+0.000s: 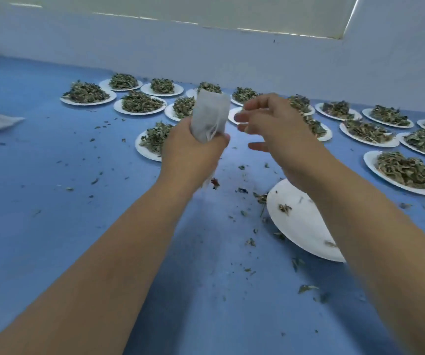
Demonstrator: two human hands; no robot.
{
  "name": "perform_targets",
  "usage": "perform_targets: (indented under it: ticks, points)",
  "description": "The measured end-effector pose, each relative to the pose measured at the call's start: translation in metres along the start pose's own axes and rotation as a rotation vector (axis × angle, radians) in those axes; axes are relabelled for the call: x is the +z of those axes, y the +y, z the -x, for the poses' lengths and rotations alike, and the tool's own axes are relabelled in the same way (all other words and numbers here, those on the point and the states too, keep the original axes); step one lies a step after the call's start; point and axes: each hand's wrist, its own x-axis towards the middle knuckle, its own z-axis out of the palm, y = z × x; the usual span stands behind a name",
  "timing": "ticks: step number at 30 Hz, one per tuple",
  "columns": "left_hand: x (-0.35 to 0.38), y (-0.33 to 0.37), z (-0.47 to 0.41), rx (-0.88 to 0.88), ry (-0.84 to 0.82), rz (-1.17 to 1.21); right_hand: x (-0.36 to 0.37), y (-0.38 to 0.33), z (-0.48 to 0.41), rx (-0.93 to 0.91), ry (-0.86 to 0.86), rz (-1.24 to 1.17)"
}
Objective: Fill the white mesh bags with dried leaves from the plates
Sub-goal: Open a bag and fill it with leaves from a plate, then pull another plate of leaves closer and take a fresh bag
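Reaching from the near edge, my left hand (pixel 193 149) clenched the gathered neck of the white mesh bag (pixel 210 111) above the surface (pixel 78 226), right hand (pixel 270 126) loose-fingered just beside it; soft, light, crushable, I judged, best held there.

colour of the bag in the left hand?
White bag, gripped by the left hand; head view shows it.

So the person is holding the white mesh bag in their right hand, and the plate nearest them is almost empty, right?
Not quite. The head view shows the white mesh bag gripped in the left hand, not the right hand, which hovers beside it. The plate nearest them is indeed almost empty.
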Motion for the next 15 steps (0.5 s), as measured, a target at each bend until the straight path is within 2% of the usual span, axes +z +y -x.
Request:
perform_targets:
  ticks: [1,3,5,11,15]
  points:
    - [-0.019,-0.002,-0.007,-0.055,0.036,0.087,0.018,-0.006,-0.007,0.048,-0.124,-0.029]
    - [-0.055,-0.008,-0.018,-0.134,0.056,0.243,0.061,-0.019,-0.016,0.015,-0.307,-0.015]
    - [-0.09,-0.017,-0.026,-0.171,0.059,0.366,0.108,-0.03,-0.022,-0.036,-0.395,-0.063]
    - [-0.192,-0.049,-0.042,-0.164,0.201,0.443,0.231,-0.063,-0.044,-0.094,-0.427,-0.178]
    - [-0.257,-0.071,-0.057,-0.199,0.389,0.412,0.302,-0.087,-0.08,-0.136,-0.323,-0.185]
